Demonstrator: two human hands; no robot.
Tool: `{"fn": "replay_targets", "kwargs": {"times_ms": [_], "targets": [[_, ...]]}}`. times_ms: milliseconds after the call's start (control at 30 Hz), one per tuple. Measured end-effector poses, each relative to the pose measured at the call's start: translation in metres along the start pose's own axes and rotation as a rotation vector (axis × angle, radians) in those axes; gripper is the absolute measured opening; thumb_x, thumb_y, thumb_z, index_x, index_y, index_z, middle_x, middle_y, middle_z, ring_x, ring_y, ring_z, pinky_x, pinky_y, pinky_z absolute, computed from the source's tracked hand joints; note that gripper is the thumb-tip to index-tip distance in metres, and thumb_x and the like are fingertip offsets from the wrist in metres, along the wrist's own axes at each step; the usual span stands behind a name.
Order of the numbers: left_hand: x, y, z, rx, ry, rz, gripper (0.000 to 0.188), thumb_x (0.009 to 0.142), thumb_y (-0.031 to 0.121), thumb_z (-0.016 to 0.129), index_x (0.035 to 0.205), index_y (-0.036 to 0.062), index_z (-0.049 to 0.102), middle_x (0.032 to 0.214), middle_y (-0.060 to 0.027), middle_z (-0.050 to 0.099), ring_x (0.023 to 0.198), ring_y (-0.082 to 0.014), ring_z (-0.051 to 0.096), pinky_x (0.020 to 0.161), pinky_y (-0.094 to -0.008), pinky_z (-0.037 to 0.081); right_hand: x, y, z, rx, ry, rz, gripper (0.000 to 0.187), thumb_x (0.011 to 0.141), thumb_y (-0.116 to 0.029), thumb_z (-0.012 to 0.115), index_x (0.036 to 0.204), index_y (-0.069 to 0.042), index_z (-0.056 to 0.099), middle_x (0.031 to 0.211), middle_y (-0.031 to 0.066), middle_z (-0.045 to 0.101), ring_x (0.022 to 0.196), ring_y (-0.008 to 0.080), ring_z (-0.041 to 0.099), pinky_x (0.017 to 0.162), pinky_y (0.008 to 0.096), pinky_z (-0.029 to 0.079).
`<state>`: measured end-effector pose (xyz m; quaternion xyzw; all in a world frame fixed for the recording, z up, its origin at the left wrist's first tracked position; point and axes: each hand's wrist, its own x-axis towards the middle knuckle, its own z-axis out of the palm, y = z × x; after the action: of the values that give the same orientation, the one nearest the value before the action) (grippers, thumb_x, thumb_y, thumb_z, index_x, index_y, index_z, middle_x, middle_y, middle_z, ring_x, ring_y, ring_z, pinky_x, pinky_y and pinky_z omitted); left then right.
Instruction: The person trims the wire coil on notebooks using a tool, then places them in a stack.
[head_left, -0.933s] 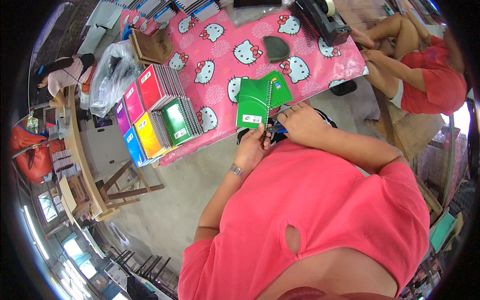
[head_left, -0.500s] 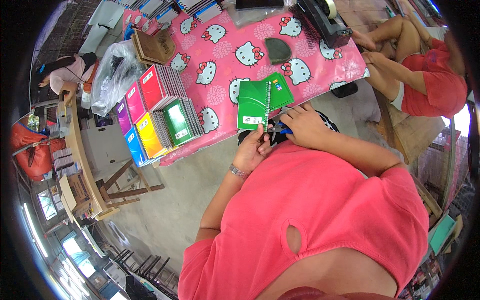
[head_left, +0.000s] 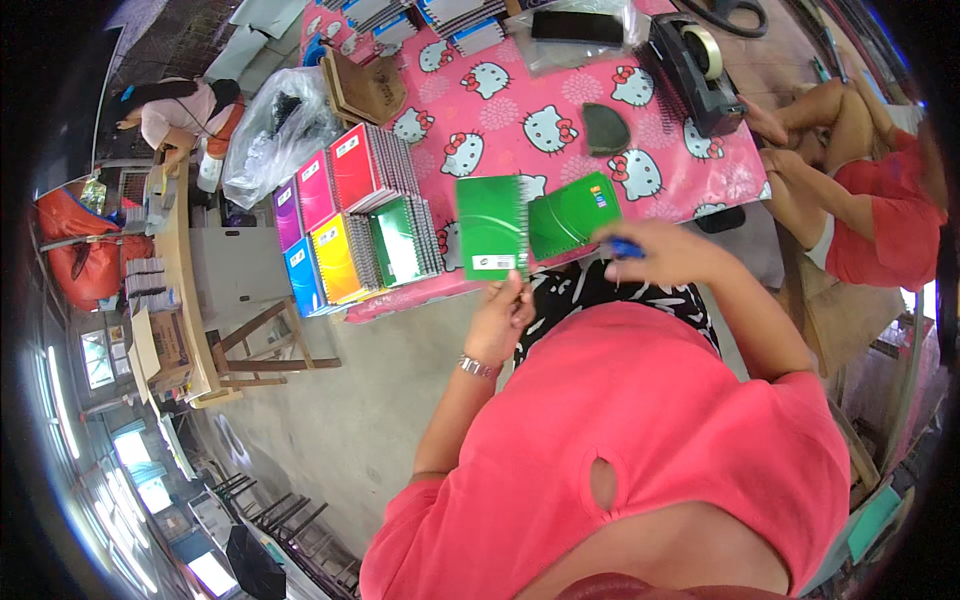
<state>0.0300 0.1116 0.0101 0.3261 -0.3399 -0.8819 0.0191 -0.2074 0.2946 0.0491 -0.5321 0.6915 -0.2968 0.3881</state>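
Notebooks first: our left hand [head_left: 503, 318] pinches the lower edge of the green spiral notebook [head_left: 491, 227] at the edge of the pink patterned tablecloth [head_left: 520, 110]; our right hand [head_left: 662, 252] closes on a blue pen [head_left: 625, 247]; we should steady the cover before writing

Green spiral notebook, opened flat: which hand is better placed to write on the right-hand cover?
Probably the right. The right hand holds a blue pen just beside that half of the green spiral notebook, while the left hand grips the notebook's lower left edge, steadying it.
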Motion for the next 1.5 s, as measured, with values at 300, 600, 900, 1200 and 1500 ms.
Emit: {"fn": "replay_targets", "kwargs": {"times_ms": [300,600,900,1200,1500], "targets": [[-0.01,0.057,-0.067,-0.225,0.284,0.31,0.034,0.098,0.034,0.054,0.112,0.0029,0.057,0.068,0.0012,0.053,0.049,-0.0069,0.037,0.048,-0.0226,0.03,0.028,0.072,-0.011,-0.706,0.561,0.306,0.057,0.076,-0.027,0.07,0.128,-0.009,0.054,0.114,0.013,0.054,0.111,0.0323,0.049,0.094,0.05,0.038],[-0.015,0.025,-0.077,-0.585,0.215,0.267,0.037,0.099,0.038,0.053,0.113,0.0041,0.06,0.069,0.0016,0.053,0.051,-0.0087,0.038,0.05,-0.0241,0.031,0.03,0.082,-0.004,-0.663,0.653,0.169,0.051,0.075,-0.022,0.072,0.123,-0.01,0.056,0.112,0.0111,0.053,0.111,0.0303,0.05,0.093,0.0466,0.04],[0.045,0.191,-0.052,-0.523,-0.079,0.589,0.014,0.097,0.003,0.049,0.106,-0.0045,0.058,0.098,-0.0107,0.063,0.091,-0.0178,0.061,0.085,-0.0285,0.054,0.03,0.076,-0.012,-0.676,0.608,0.236,0.052,0.074,-0.026,0.074,0.121,-0.011,0.057,0.114,0.0101,0.054,0.112,0.0306,0.05,0.094,0.0469,0.04],[0.07,0.315,-0.027,0.28,0.462,0.676,0.042,0.095,0.024,0.057,0.132,0.0075,0.047,0.134,-0.0138,0.049,0.107,-0.0227,0.055,0.086,-0.0349,0.047,0.027,0.084,-0.011,-0.643,0.625,0.198,0.053,0.074,-0.026,0.074,0.122,-0.011,0.057,0.117,0.0096,0.054,0.115,0.0303,0.049,0.096,0.0469,0.039],[0.026,0.087,-0.019,1.988,0.953,0.585,0.051,0.079,0.024,0.072,0.12,0.0037,0.05,0.115,-0.0169,0.053,0.103,-0.0371,0.056,0.082,-0.0472,0.05,0.026,0.08,-0.01,-0.64,0.61,0.174,0.053,0.074,-0.025,0.074,0.122,-0.013,0.056,0.115,0.0089,0.053,0.112,0.0303,0.049,0.095,0.0478,0.039]]}}
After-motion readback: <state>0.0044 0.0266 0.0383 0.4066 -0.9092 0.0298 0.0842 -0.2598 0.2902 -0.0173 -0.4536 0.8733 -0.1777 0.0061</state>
